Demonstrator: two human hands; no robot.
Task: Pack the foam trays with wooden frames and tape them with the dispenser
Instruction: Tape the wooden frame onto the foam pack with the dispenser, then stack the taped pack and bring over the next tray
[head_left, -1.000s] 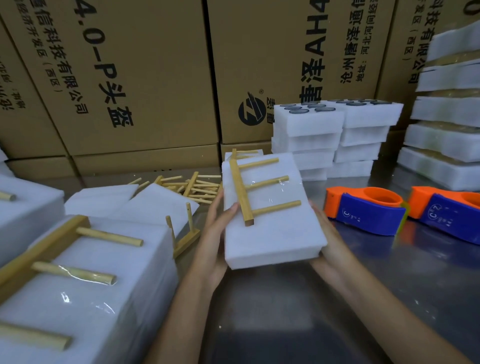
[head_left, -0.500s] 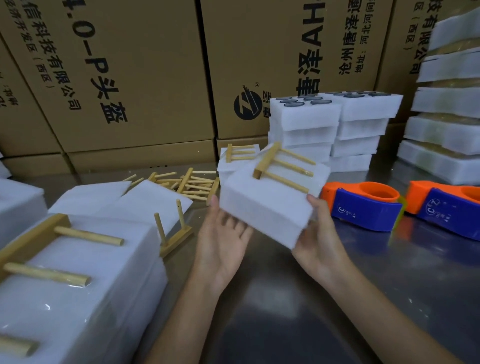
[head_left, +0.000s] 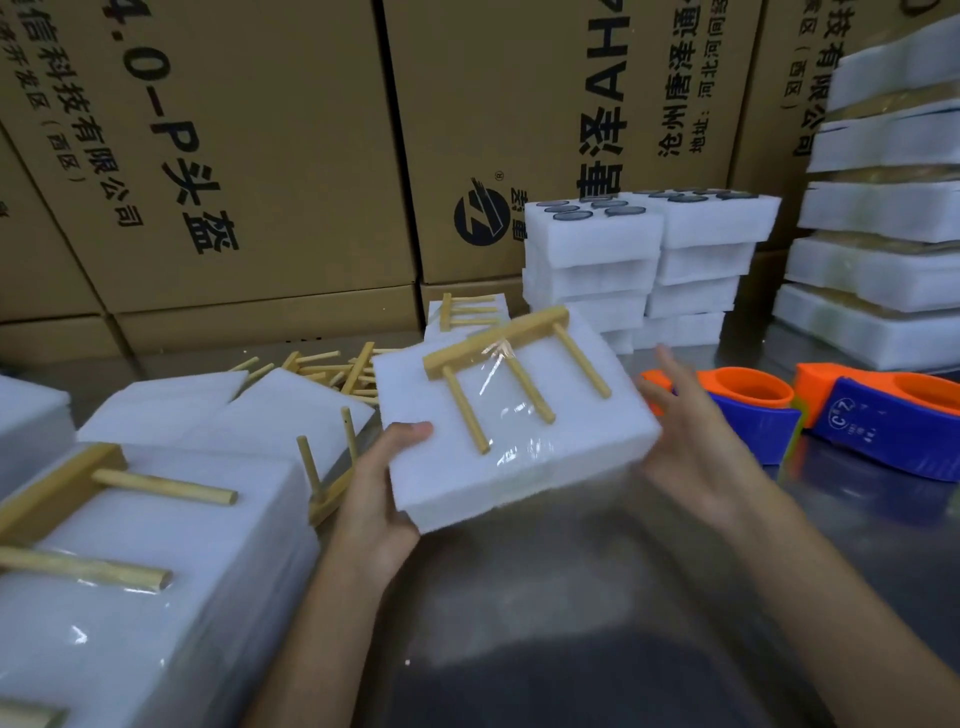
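Two hands on one foam tray (head_left: 514, 457) above the table's middle: the left hand (head_left: 374, 499) has its grip clamped on the near-left corner, carrying it, so the wooden frame (head_left: 511, 366) taped on top shows. Right hand (head_left: 691, 441) is released, fingers spread beside the right edge, likely heading for the dispenser (head_left: 727, 410) just beyond it.

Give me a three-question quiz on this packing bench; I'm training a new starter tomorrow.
1. True or false: the right hand grips a tape dispenser.
2. How many pegs lie on the wooden frame atop the held foam tray?
3. Which hand has its thumb on top of the tray: A left hand, B right, C neither?

Key
1. False; its fingers are spread, beside the tray.
2. Three.
3. A.
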